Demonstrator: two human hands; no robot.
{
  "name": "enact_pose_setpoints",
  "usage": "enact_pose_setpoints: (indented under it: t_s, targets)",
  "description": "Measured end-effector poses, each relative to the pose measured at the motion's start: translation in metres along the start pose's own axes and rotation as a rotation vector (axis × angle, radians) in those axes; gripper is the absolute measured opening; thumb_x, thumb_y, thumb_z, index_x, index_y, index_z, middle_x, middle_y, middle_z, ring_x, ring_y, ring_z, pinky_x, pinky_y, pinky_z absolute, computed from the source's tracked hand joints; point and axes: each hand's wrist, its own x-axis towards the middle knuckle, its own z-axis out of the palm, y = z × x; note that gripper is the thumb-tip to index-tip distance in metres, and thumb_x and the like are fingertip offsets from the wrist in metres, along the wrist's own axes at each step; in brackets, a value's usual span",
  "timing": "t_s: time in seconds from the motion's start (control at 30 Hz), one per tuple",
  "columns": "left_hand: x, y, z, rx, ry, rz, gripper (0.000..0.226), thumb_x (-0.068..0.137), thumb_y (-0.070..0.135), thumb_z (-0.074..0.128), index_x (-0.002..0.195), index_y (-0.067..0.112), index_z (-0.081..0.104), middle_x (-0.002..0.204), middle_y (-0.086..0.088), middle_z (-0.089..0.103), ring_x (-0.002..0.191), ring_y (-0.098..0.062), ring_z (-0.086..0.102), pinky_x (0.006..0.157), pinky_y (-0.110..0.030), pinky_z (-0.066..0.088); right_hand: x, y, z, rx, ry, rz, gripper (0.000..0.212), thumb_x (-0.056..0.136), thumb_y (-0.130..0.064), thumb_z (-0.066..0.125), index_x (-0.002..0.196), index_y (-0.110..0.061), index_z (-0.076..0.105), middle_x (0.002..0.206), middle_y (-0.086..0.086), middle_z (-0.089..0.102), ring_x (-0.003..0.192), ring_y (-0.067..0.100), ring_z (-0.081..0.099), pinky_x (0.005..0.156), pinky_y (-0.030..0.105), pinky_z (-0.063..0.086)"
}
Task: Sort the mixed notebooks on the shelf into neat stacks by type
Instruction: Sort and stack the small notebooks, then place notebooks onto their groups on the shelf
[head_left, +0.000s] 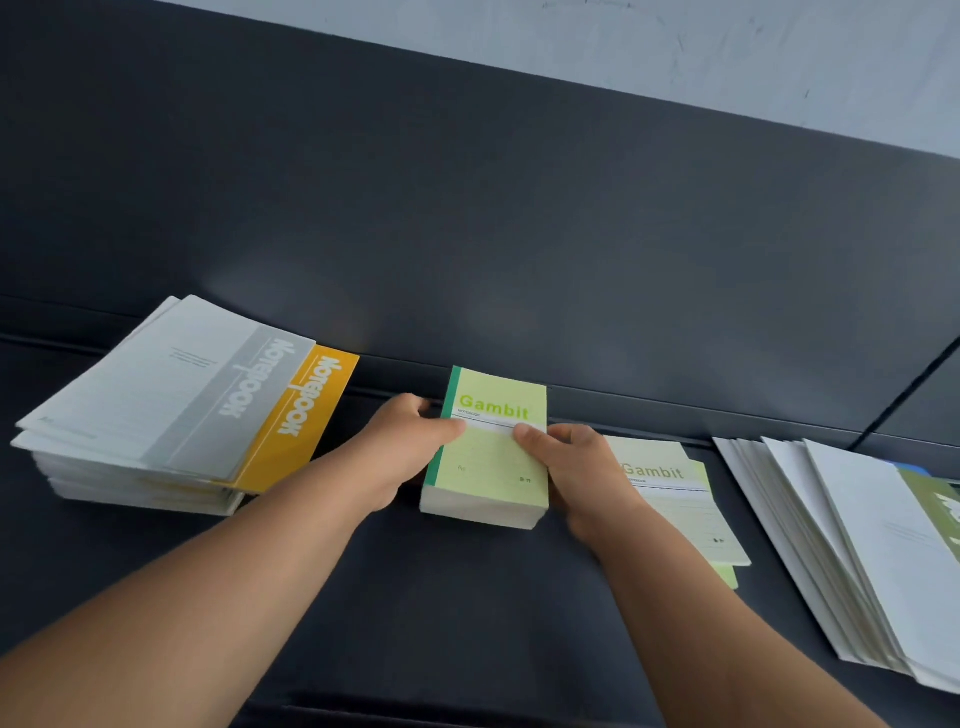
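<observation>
We've got the green Gambit notebook stack (485, 457) mid-shelf, left hand (402, 447) and right hand (576, 467) clasping its sides, thumbs on the cover. Let's press evenly inward, squaring edges, before fetching the loose Gambit notebooks (675, 499).

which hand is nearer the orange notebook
Left. The left hand holds the Gambit stack on the side facing the orange notebook; the right hand holds its far side.

The fanned white notebooks (852, 545) run off the right edge; the right hand (582, 467) partly hides loose Gambit notebooks (672, 501).
</observation>
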Motion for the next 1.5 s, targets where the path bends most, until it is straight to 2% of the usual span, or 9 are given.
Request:
enact_pose_setpoints:
  t_s: [0.1,0.4,0.63,0.77,0.87,0.97,1.07,1.27,1.5]
  targets:
    - [0.005,0.001,0.007,0.033,0.031,-0.033,0.060,0.095,0.028,0.059,0.146,0.014,0.032,0.120,-0.002,0.059,0.095,-0.014,0.052,0.066,-0.026,0.039,0.001,-0.002,0.003,-0.002,0.019,0.033,0.083,0.062,-0.052,0.078,0.129,-0.009,0.054,0.111,0.007,0.070,0.091,0.024,0.072,0.061,0.028,0.055]
    - [0.013,-0.004,0.007,0.164,0.024,-0.033,0.067,0.097,0.034,0.053,0.153,0.017,0.018,0.144,-0.004,0.044,0.104,-0.015,0.042,0.080,-0.031,0.033,-0.006,-0.009,0.007,-0.099,0.080,-0.031,0.078,0.085,-0.037,0.072,0.148,-0.010,0.035,0.139,0.002,0.051,0.115,0.020,0.055,0.087,0.030,0.043]
    - [0.011,-0.008,0.010,0.144,0.077,0.013,0.068,0.097,0.035,0.053,0.152,0.018,0.018,0.136,-0.003,0.051,0.076,-0.004,0.048,0.051,-0.020,0.034,-0.008,-0.011,0.010,-0.207,0.150,-0.114,0.072,0.087,-0.036,0.070,0.147,-0.012,0.038,0.136,0.002,0.055,0.103,0.017,0.056,0.080,0.028,0.043]
    - [0.007,-0.010,0.003,0.215,0.108,0.149,0.069,0.098,0.040,0.048,0.153,0.019,0.014,0.148,-0.004,0.040,0.106,-0.013,0.051,0.076,-0.027,0.043,-0.017,-0.022,0.009,-0.236,0.175,-0.150,0.065,0.091,-0.040,0.063,0.145,-0.013,0.040,0.101,-0.009,0.062,0.104,0.018,0.055,0.086,0.028,0.041]
    - [-0.005,-0.011,-0.012,0.302,0.137,0.289,0.071,0.096,0.041,0.051,0.153,0.022,0.013,0.155,-0.001,0.032,0.135,-0.018,0.040,0.105,-0.038,0.040,-0.034,-0.035,0.016,-0.333,0.219,-0.278,0.035,0.092,-0.042,0.058,0.124,-0.028,0.054,0.110,-0.013,0.056,0.112,0.020,0.050,0.085,0.028,0.042]
    - [-0.023,-0.009,-0.037,0.343,0.227,0.428,0.070,0.094,0.038,0.054,0.152,0.024,0.017,0.155,0.004,0.030,0.139,-0.014,0.034,0.112,-0.037,0.033,-0.057,-0.051,0.037,-0.347,0.175,-0.460,0.053,0.095,-0.037,0.058,0.144,-0.022,0.042,0.143,-0.009,0.046,0.137,0.012,0.038,0.108,0.029,0.034]
    - [-0.036,-0.007,-0.072,0.430,0.384,0.500,0.068,0.094,0.038,0.054,0.151,0.024,0.020,0.153,0.004,0.033,0.139,-0.013,0.033,0.109,-0.032,0.030,-0.079,-0.063,0.071,-0.303,0.039,-0.574,0.055,0.096,-0.032,0.057,0.147,-0.023,0.037,0.150,-0.009,0.039,0.137,0.006,0.036,0.107,0.022,0.030]
    - [-0.037,-0.024,-0.146,0.720,0.536,0.408,0.070,0.094,0.044,0.053,0.150,0.014,0.025,0.154,-0.007,0.032,0.141,-0.025,0.028,0.111,-0.037,0.026,-0.085,-0.056,0.146,-0.384,-0.141,-0.580,0.052,0.096,-0.030,0.058,0.144,-0.021,0.041,0.135,-0.015,0.048,0.128,0.003,0.041,0.106,0.025,0.035]
    - [-0.023,-0.054,-0.209,0.984,0.522,0.132,0.066,0.094,0.052,0.044,0.144,0.010,0.030,0.150,-0.015,0.031,0.138,-0.030,0.029,0.109,-0.044,0.028,-0.057,-0.037,0.202,-0.482,-0.143,-0.366,0.060,0.090,-0.046,0.056,0.142,-0.019,0.041,0.148,0.006,0.039,0.138,0.025,0.037,0.108,0.049,0.039]
